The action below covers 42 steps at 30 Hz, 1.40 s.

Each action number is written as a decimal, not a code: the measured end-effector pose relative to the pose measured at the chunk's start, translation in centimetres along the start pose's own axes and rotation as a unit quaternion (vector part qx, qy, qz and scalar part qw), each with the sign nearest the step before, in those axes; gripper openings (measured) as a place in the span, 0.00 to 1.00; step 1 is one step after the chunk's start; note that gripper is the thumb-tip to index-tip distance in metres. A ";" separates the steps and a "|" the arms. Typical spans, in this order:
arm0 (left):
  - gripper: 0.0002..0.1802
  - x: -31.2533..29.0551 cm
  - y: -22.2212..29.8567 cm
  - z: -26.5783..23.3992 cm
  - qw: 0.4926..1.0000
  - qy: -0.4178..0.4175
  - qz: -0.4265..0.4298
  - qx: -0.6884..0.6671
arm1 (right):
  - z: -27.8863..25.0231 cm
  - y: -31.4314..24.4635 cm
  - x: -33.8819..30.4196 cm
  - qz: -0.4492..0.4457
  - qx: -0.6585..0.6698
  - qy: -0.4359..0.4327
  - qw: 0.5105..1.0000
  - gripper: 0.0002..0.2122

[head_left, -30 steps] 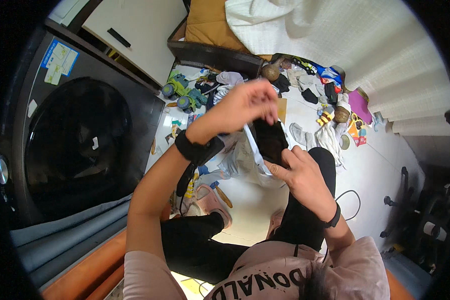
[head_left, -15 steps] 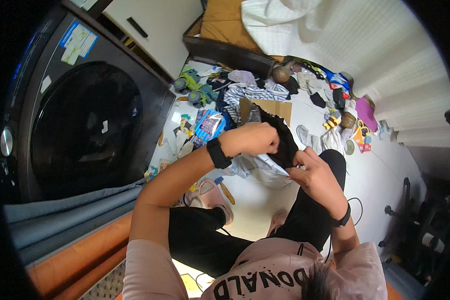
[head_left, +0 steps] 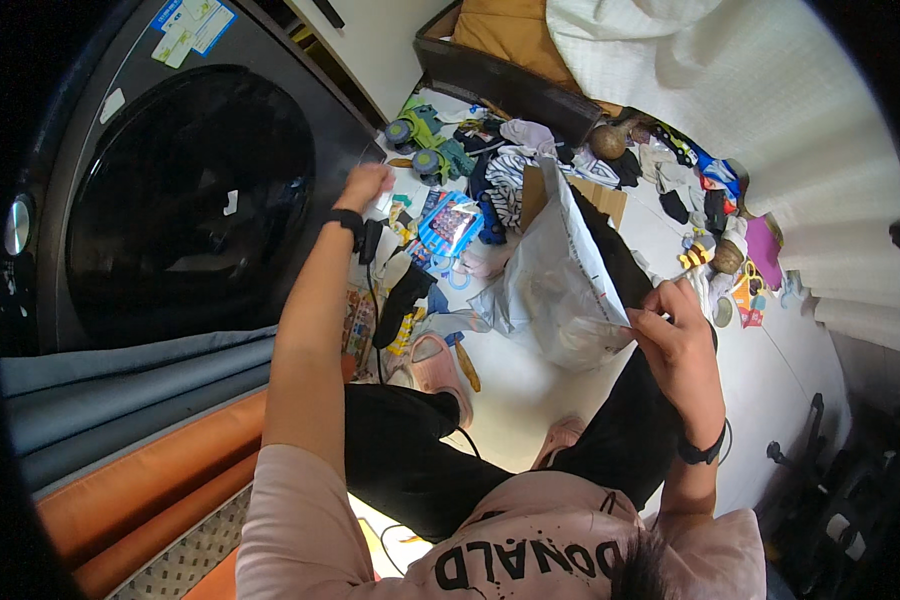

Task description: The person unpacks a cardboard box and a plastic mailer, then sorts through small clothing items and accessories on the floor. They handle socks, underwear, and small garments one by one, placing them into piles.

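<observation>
Between both hands: white plastic mailer bag (head_left: 560, 290) | right hand (head_left: 675, 335) pinches its edge | left hand (head_left: 362, 186) on washer door (head_left: 185, 200), grip unclear | bag looks light, limp, slippery; best held by rim.

We have a single view, from the left of two head-worn fisheye cameras. It looks steeply down from above our own pink printed shirt (head_left: 530, 540), close over our arms. A dark front-loading washing machine (head_left: 170, 200) bends along the left rim, the cluttered pale floor (head_left: 510, 390) spreads beyond, well apart.
</observation>
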State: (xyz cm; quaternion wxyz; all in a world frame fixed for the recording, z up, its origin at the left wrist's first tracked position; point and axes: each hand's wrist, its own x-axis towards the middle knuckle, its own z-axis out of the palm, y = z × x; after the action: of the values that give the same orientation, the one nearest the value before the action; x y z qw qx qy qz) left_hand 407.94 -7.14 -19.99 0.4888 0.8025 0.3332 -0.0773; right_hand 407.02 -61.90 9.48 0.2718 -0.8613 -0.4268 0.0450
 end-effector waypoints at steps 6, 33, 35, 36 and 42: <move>0.11 1.3 -8.1 2.0 0.993 0.080 0.001 0.083 | 0.3 -0.7 2.1 -0.013 0.014 0.008 1.000 0.12; 0.12 4.5 -0.9 6.0 0.944 0.266 0.180 0.074 | 4.4 -2.2 4.9 -0.007 -0.002 -0.017 1.000 0.13; 0.12 0.7 5.4 4.9 0.934 0.231 0.270 -0.034 | 4.4 -2.1 4.9 -0.014 -0.001 -0.011 1.000 0.14; 0.12 -1.8 8.7 5.0 0.921 0.162 0.332 -0.121 | 4.4 -2.0 4.9 -0.019 -0.002 -0.006 1.000 0.14; 0.14 -18.3 20.9 6.8 0.826 -0.237 0.495 -0.131 | 3.9 -1.1 4.9 -0.045 -0.008 -0.008 0.999 0.16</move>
State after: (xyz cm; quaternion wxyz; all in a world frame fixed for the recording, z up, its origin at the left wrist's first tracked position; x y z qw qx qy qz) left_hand 408.05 -27.48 0.09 0.6255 0.7455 -0.2281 0.0317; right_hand 408.10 -55.97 7.55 0.2635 -0.8429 -0.4678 0.0363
